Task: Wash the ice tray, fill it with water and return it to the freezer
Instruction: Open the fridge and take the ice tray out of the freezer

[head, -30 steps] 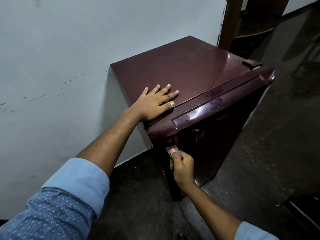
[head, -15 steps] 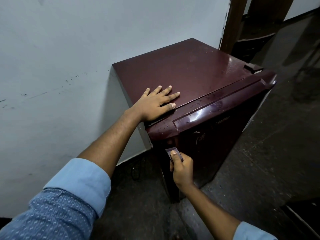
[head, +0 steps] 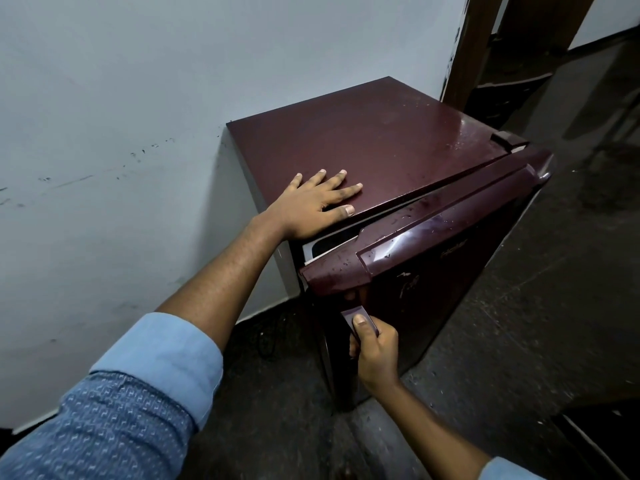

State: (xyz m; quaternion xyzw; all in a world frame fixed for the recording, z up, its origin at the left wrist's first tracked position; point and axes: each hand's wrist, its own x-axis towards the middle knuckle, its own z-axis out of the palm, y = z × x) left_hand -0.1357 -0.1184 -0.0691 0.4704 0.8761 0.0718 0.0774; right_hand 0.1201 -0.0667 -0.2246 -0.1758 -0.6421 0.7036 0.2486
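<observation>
wall (head: 121,98): pale, scuffed | floor (head: 554,323): dark | door frame (head: 472,46): brown wood

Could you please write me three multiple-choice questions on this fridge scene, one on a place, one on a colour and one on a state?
1. Where does the left hand rest?
A) on top of the mini fridge
B) on the wall
C) on the floor

2. What colour is the fridge door?
A) white
B) maroon
C) green

3. What state is the door in?
A) shut tight
B) taken off
C) open a crack

Answers: 1 A, its straight fingers lie flat on the top. 2 B, the door is dark maroon. 3 C, a gap shows along its top edge while the right hand grips the door handle.
</observation>
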